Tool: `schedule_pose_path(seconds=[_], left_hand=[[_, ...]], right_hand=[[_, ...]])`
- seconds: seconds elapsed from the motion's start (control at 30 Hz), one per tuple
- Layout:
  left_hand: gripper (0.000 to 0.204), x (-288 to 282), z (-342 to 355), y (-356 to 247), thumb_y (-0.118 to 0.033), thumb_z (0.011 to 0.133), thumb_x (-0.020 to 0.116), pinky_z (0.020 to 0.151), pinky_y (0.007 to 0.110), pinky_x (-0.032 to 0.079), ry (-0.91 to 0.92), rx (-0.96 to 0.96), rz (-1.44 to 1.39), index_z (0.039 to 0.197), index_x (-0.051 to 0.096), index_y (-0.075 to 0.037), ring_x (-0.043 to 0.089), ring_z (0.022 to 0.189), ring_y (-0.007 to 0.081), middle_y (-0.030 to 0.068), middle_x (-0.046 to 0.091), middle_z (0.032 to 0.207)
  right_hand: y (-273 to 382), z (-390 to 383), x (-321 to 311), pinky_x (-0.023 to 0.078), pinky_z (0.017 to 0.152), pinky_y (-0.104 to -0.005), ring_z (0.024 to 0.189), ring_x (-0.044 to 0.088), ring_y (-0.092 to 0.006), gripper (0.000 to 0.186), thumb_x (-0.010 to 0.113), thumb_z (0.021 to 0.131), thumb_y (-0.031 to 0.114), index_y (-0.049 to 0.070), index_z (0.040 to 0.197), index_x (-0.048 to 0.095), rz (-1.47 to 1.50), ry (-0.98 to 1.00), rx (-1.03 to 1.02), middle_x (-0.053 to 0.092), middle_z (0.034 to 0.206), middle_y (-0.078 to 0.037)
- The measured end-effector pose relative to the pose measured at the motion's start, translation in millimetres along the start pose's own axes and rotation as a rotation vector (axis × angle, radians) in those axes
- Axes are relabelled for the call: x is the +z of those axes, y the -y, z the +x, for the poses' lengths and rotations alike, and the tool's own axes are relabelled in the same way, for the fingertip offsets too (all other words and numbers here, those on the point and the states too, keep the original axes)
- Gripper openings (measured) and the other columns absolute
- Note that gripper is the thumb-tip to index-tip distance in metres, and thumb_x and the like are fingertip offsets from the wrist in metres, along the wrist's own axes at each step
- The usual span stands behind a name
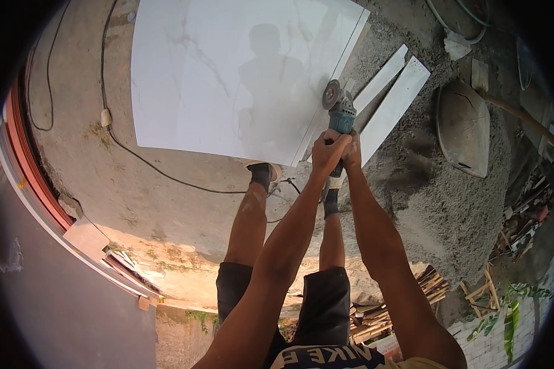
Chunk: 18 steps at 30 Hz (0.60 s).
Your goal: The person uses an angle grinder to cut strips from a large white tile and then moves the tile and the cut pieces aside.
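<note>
A teal angle grinder [340, 114] with a round grey disc is held over the right edge of a large white marble-patterned tile [228, 74] lying on the concrete ground. My left hand [327, 152] grips the grinder's body from the left. Pressed beside it, my right hand [353, 150] grips the same handle. The disc sits at the line where a narrow strip runs along the tile's right edge. My shadow falls across the tile. One foot [262, 174] rests at the tile's near edge.
Two cut white tile strips [394, 98] lie right of the grinder on a sand pile [449, 215]. A shovel [465, 126] lies on the sand. A black cable [141, 157] crosses the concrete. Stacked wood [375, 320] lies below, and a red-framed edge [34, 178] stands left.
</note>
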<state>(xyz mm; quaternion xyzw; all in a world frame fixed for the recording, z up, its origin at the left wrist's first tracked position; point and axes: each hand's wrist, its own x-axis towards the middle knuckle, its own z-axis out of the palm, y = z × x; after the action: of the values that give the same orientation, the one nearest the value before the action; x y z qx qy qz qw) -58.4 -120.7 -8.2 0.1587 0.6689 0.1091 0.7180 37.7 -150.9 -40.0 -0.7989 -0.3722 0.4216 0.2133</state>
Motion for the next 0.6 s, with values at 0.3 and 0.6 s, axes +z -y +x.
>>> schedule_pose_path(seconds=[0.3,0.6], left_hand=[[0.054,-6.2,-6.8,11.0,-0.04,0.069,0.073,0.078,0.038,0.051,-0.006,0.024,-0.046,0.101,0.064,0.003,0.066,0.087,0.0261,0.0168,0.068,0.093],[0.049,-3.5,-9.3,7.1,-0.037,0.07,0.072,0.077,0.038,0.051,-0.039,0.027,-0.044,0.097,0.065,0.002,0.066,0.086,0.0252,0.0163,0.068,0.093]], right_hand=[[-5.4,-12.7,4.7,0.05,0.064,-0.0348,0.069,0.058,-0.0155,0.034,0.07,0.08,0.025,-0.001,0.099,0.059,0.121,0.078,0.118,0.064,0.08,-0.006],[-13.5,-10.6,0.2,0.049,0.065,-0.0345,0.07,0.057,-0.0161,0.033,0.069,0.08,0.024,-0.001,0.1,0.06,0.159,0.121,0.215,0.064,0.082,-0.003]])
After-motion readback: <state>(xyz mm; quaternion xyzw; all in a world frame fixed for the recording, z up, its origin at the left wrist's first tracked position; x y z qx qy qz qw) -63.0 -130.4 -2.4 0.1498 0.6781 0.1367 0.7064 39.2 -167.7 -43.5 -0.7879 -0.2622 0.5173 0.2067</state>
